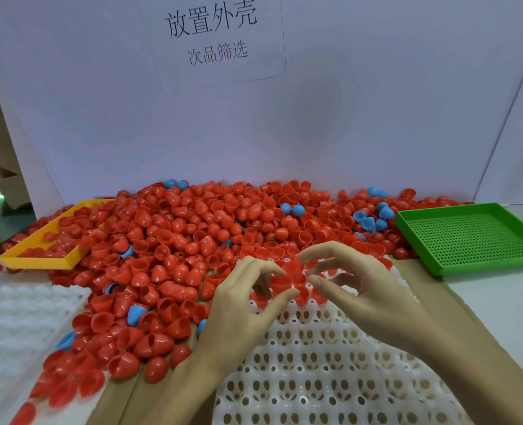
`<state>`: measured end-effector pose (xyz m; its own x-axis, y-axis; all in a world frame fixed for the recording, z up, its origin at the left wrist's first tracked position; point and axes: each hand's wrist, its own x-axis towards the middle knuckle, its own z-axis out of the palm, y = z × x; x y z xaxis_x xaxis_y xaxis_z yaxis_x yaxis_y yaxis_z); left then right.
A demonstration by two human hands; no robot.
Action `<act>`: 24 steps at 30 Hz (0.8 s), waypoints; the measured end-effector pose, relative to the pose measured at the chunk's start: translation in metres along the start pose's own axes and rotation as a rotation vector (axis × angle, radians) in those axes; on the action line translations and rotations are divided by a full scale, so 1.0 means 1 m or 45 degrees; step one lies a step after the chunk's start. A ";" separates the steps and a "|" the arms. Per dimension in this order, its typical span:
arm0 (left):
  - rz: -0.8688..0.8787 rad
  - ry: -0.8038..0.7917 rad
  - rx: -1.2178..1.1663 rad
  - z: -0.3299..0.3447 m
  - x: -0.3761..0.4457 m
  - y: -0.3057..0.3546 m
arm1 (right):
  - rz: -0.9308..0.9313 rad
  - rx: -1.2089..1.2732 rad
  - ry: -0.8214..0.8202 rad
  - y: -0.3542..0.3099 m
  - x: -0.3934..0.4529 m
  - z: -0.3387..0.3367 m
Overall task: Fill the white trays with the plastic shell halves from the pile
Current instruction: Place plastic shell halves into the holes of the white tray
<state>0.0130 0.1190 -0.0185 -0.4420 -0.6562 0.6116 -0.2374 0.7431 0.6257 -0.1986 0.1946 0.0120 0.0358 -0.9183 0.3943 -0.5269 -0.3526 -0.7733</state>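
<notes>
Shell halves (174,240), mostly red, are lying heaped beside two white trays (330,363); left hand (248,305) and right hand (355,286), fingers curled, are each pinching red halves.

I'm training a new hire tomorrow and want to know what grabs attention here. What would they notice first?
First, the huge pile of red shell halves across the table's middle, dotted with a few blue shell halves. Next, the left hand and right hand at the far edge of the white tray, fingers curled around red halves there. A green perforated tray sits at right, a yellow tray at left.
</notes>
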 end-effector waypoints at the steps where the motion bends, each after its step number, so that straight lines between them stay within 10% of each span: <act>1: 0.029 0.005 0.030 0.000 0.000 -0.001 | -0.025 0.000 -0.022 -0.001 0.000 0.001; 11: 0.079 0.006 0.036 0.000 -0.002 0.007 | -0.252 -0.289 -0.099 -0.003 -0.001 0.005; 24: 0.036 -0.109 0.111 -0.003 -0.001 -0.003 | 0.145 -0.555 -0.072 0.028 0.007 -0.037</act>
<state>0.0165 0.1170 -0.0194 -0.5209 -0.6240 0.5825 -0.2966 0.7721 0.5620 -0.2444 0.1846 0.0114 -0.0031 -0.9594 0.2821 -0.8381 -0.1514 -0.5241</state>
